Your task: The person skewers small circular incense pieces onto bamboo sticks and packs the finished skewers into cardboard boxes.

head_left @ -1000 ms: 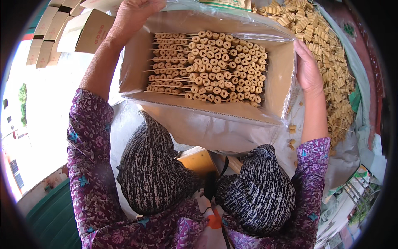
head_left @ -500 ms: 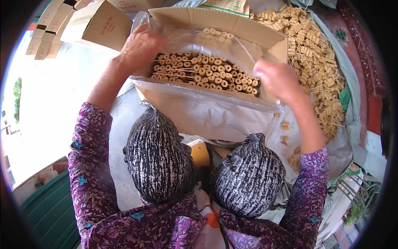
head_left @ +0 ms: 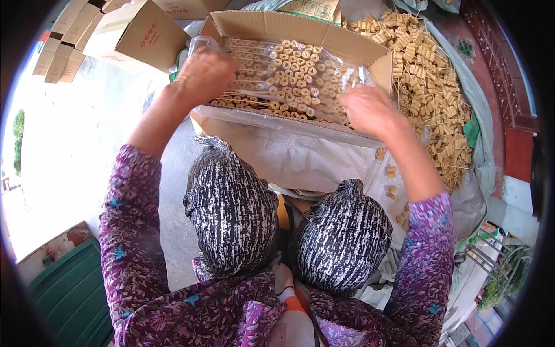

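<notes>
In front of me an open cardboard box (head_left: 306,26) holds packed rows of tan ring-shaped pieces (head_left: 295,72) on thin sticks. A clear plastic liner (head_left: 354,76) lines the box and lies partly over the rows. My left hand (head_left: 207,72), closed, grips the liner at the box's left end. At the right end my right hand (head_left: 369,110) is closed on the liner too, its fingertips partly hidden and a little blurred. Between my hands the film is stretched across the contents, and the ring ends show through it.
A large heap of the tan stick pieces (head_left: 430,87) lies on sheeting to the right. Several loose pieces (head_left: 392,172) are scattered near the box. Closed cartons (head_left: 139,34) stand at the upper left. My knees (head_left: 231,214), in black-and-white cloth, are close before the box.
Both hands have come down a little, the right one also leftward. The raised film has settled lower over the rows, and more rows at the back of the box are visible.
</notes>
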Demonstrator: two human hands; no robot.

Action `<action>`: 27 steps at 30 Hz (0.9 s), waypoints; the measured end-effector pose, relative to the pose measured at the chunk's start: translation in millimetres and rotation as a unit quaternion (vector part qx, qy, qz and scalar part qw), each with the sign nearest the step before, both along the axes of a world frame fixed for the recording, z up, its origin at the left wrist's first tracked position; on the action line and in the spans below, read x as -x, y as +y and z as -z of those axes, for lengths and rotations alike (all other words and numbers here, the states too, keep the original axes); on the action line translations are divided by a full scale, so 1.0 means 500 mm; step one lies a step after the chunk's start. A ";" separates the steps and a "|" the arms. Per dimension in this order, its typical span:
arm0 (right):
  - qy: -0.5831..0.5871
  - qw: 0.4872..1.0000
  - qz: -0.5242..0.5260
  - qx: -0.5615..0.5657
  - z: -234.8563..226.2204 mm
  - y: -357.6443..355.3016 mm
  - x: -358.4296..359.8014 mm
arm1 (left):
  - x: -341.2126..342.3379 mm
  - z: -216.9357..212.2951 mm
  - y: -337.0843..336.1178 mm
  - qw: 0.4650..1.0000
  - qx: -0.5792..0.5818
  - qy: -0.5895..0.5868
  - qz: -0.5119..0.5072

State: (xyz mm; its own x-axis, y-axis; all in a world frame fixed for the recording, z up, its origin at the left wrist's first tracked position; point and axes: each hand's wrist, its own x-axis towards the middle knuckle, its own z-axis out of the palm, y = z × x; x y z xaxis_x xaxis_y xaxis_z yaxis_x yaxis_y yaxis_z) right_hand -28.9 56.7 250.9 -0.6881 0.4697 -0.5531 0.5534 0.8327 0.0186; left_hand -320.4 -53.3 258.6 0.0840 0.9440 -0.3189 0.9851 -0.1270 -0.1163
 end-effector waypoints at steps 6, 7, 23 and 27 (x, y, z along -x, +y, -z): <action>0.444 0.862 0.234 -0.071 -0.024 0.023 -0.147 | 0.106 -0.018 -0.001 0.924 -0.371 -0.054 -0.075; 0.465 0.838 0.277 -0.077 -0.007 0.025 -0.167 | 0.123 -0.001 -0.001 0.913 -0.317 -0.203 -0.160; 0.365 0.907 0.139 0.159 0.001 0.031 0.064 | 0.089 -0.040 -0.045 0.910 -0.257 -0.225 -0.235; 0.248 0.950 0.068 0.175 0.117 0.026 0.200 | 0.052 -0.040 -0.021 0.866 -0.183 -0.394 -0.248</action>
